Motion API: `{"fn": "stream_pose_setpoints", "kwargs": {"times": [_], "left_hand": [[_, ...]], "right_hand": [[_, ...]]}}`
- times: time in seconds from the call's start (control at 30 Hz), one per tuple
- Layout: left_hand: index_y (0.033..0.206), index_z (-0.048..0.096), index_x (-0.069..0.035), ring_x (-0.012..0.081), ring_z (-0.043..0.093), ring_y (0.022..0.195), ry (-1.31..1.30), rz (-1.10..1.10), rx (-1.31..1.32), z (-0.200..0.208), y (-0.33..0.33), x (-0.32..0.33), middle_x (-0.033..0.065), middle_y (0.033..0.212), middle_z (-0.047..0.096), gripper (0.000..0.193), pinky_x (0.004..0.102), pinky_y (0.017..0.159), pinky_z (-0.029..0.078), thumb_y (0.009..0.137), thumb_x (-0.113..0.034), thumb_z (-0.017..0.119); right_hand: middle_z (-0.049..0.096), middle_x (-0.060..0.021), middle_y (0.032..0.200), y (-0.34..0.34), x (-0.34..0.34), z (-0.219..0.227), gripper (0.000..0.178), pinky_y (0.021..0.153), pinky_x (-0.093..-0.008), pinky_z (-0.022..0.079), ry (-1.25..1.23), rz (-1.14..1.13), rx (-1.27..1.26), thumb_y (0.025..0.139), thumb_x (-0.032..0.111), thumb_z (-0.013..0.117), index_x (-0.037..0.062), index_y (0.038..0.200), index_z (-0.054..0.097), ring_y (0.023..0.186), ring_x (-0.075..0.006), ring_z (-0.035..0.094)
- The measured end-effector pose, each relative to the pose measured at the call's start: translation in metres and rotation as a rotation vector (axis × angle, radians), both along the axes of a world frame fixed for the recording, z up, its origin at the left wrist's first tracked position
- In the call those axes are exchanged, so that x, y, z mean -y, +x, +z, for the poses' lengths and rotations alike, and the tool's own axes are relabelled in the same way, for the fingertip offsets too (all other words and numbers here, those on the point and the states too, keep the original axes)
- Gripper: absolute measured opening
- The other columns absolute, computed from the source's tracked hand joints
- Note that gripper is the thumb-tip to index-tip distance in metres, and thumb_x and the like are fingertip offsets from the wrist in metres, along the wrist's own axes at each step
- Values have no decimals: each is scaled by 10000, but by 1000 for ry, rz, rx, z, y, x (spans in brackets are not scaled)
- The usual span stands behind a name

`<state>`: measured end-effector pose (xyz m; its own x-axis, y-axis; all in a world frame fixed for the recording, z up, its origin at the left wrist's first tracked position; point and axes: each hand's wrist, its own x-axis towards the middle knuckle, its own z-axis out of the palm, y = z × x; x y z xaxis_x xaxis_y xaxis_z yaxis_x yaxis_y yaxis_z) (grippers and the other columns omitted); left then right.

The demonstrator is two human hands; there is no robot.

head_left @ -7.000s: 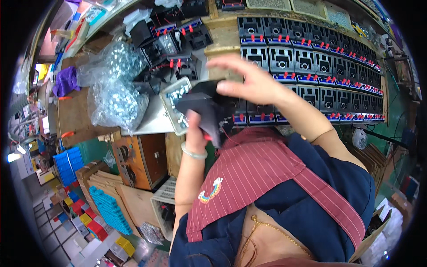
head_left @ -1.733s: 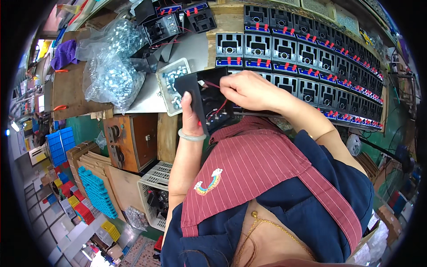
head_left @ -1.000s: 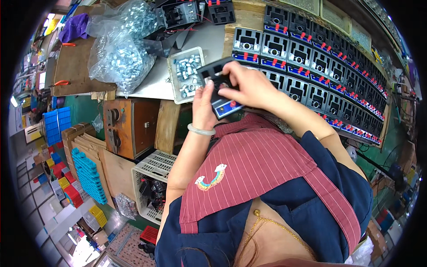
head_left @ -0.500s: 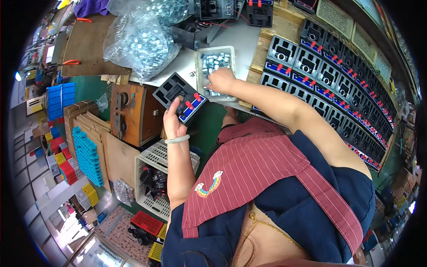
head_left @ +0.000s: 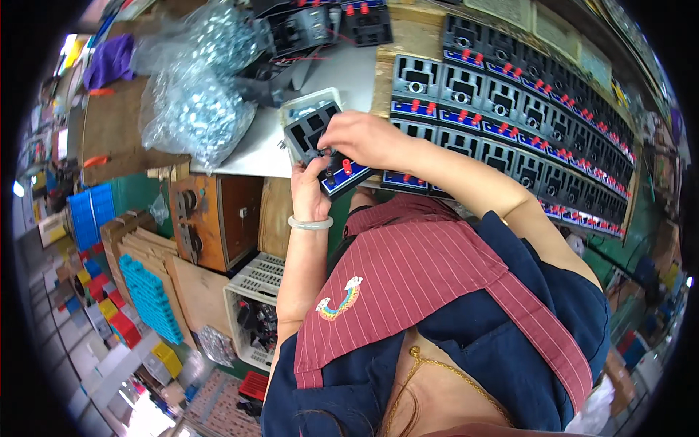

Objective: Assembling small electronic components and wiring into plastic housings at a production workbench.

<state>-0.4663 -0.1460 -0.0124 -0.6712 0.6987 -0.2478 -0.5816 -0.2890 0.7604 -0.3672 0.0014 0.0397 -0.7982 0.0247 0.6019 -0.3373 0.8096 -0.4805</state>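
My left hand (head_left: 309, 191) grips a black plastic electrical unit (head_left: 314, 131) with open cavities and a blue strip carrying red buttons, held in front of my chest at the bench edge. My right hand (head_left: 362, 137) rests on top of the unit, fingertips pinched on a small part at its middle. A small white tray (head_left: 304, 100) of metal screws lies just behind the unit, mostly hidden by it. A pale bangle sits on my left wrist.
Rows of similar black units (head_left: 510, 109) fill the bench to the right. Clear bags of metal hardware (head_left: 193, 109) lie at the left on the bench, more units (head_left: 313, 29) behind. Below stand a wooden box (head_left: 211, 226), a white crate (head_left: 255, 306) and blue trays (head_left: 149, 295).
My right hand left the screw tray and came back onto the unit. My left hand has raised the unit up over the tray.
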Motion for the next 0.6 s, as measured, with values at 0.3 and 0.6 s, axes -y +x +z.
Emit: {"fn": "stream_pose_setpoints", "kwargs": {"times": [0.3,0.6], "left_hand": [[1190,421,-4,218,637,890,-29,-63,-99,24,58,-42,122,1052,578,479,333,770,557,779,-14,667],[1220,537,-26,201,641,979,28,-368,-172,51,56,-43,95,1108,634,447,325,873,527,794,-19,670]], "right_hand": [[672,-146,838,58,-35,11,201,709,-448,507,92,-43,258,774,37,584,63,968,628,845,-340,648],[515,-238,1226,86,-44,46,822,986,-441,417,-372,-233,152,627,189,787,47,1307,348,1158,-407,512]]}}
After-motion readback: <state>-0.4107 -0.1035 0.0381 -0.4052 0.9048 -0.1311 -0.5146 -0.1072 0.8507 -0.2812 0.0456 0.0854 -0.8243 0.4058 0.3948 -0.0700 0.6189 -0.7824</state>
